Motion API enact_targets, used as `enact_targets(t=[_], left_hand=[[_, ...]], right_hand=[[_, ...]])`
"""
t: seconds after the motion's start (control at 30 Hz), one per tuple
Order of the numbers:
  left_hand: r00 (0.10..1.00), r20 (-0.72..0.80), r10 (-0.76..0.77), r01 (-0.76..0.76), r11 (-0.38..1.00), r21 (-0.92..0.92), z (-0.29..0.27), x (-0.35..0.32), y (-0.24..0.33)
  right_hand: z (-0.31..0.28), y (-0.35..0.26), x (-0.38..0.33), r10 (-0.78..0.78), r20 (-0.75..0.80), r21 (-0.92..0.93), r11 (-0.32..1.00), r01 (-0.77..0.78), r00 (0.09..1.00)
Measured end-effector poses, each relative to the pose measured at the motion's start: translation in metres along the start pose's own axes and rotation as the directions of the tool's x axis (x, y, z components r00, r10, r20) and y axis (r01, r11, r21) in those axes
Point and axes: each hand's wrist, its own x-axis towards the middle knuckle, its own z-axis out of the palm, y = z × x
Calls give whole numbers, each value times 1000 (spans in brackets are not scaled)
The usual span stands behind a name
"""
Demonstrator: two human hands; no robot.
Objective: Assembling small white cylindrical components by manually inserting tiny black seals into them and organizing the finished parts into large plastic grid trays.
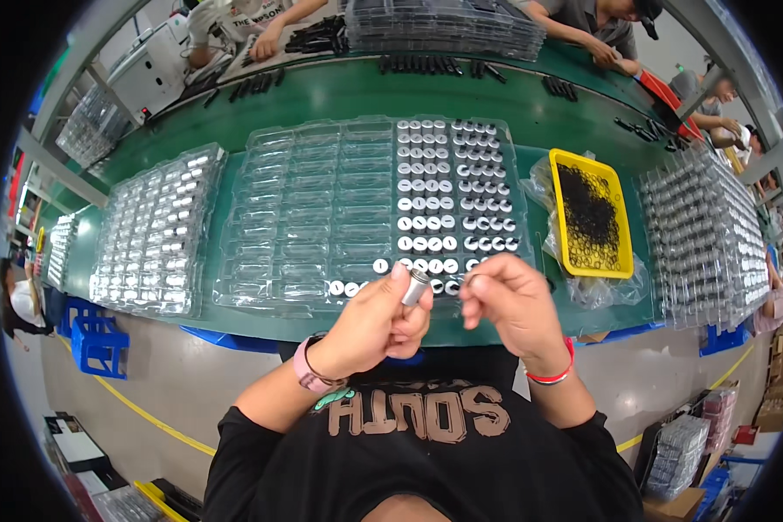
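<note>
My left hand grips a small silver metal cylinder, tilted up between thumb and fingers. Just right of it my right hand has its thumb and forefinger pinched together; whatever sits between them is too small to make out. Both hands hover over the near edge of a clear plastic tray. Rows of white-topped short cylinders stand in its middle part, with dark and white ones along its right side. A yellow bin of thin black rings lies to the right.
At left lies another clear tray of silver cylinders. Stacked clear trays rise at the right. Across the green bench, co-workers' hands handle black tubes. A blue stool stands on the floor at left.
</note>
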Motion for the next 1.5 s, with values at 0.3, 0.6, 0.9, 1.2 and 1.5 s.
enact_targets(t=[0.3, 0.6, 0.9, 1.2, 1.5], left_hand=[[926, -90, -366, 372, 925, 75, -41, -14, -27], [985, 17, -170, 125, 786, 605, -46, -18, -55], [787, -591, 178, 417, 552, 722, -202, -53, -82], [613, -790, -27, 789, 73, 610, -267, -114, -152], [498, -823, -274, 867, 187, 463, -285, -95, -154]], right_hand=[[-16, 5, -2, -130, -101, 98, 985, 140, 986], [-8, 8, 1, -160, -116, 72, 983, 169, 980], [-20, 15, -3, -210, -203, -29, 977, 209, 956], [-11, 15, 4, -185, -157, 1, 982, 187, 970], [-15, 15, 2, -216, -181, -5, 976, 219, 959]])
